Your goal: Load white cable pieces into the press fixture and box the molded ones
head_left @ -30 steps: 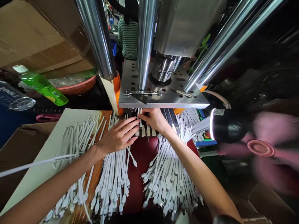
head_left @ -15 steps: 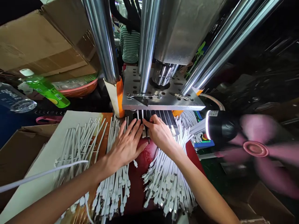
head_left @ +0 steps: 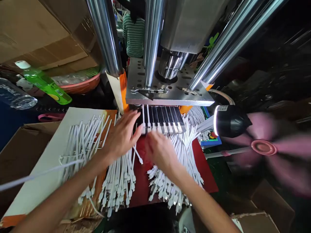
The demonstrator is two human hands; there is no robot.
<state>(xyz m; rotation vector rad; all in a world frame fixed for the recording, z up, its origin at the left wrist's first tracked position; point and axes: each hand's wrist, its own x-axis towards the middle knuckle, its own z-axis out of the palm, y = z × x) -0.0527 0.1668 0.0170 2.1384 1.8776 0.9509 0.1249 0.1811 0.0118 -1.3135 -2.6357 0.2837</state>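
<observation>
A black slotted fixture [head_left: 161,114] lies under the press plate. White cables [head_left: 148,114] run along its leftmost slots, and white connector ends line its front edge. My left hand [head_left: 121,136] is just left of the fixture's front corner, its fingers stretched out and apart, with nothing seen in them. In front of the fixture, my right hand [head_left: 161,152] has curled fingers smeared by motion; whether they hold anything is hidden. One loose white cable end [head_left: 140,160] lies on the red surface between the hands. Bundles of white cables [head_left: 119,184] spread below my left hand, and another bundle [head_left: 167,191] below my right.
Overhead is a thick metal press plate [head_left: 170,98] bearing a wrench [head_left: 149,90], between steel columns [head_left: 108,42]. A lit black lamp [head_left: 230,120] and a spinning pink fan [head_left: 263,147] stand right. Bottles [head_left: 46,82] and cardboard boxes [head_left: 36,35] are left. A person in stripes [head_left: 133,35] is behind.
Both hands have drawn back from the fixture, the left to the left and the right toward me. More slots and connectors now show. The view has tilted down slightly.
</observation>
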